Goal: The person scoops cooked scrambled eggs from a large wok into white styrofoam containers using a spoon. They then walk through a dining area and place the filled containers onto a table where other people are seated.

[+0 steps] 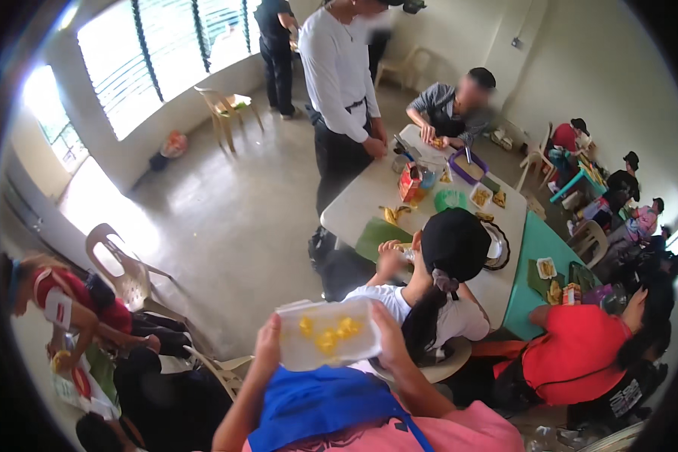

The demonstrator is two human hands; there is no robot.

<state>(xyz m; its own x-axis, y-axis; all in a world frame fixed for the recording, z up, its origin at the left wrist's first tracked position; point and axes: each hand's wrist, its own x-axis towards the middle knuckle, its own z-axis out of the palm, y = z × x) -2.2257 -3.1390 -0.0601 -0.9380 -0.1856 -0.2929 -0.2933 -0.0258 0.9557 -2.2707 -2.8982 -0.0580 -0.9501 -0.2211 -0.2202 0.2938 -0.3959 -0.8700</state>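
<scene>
A white shallow foam tray (294, 352) is held up before my chest, above my blue apron (316, 407). On it lie several small yellow food pieces (327, 343), too blurred to name exactly. My left hand (267, 345) grips the tray's left edge with fingers closed on it. The opposite edge is in my right hand (388, 336), also closed around the rim. Just beyond the tray, a seated person in a black cap (456, 242) works at the table with both hands raised.
Ahead stands a white table (358, 207) with a green leaf (380, 239), banana peels (394, 215), a purple basin (468, 164) and a red box (409, 183). A teal table (521, 301) adjoins it. Plastic chairs (128, 275) and several people surround me; one in white (335, 75) stands by the table.
</scene>
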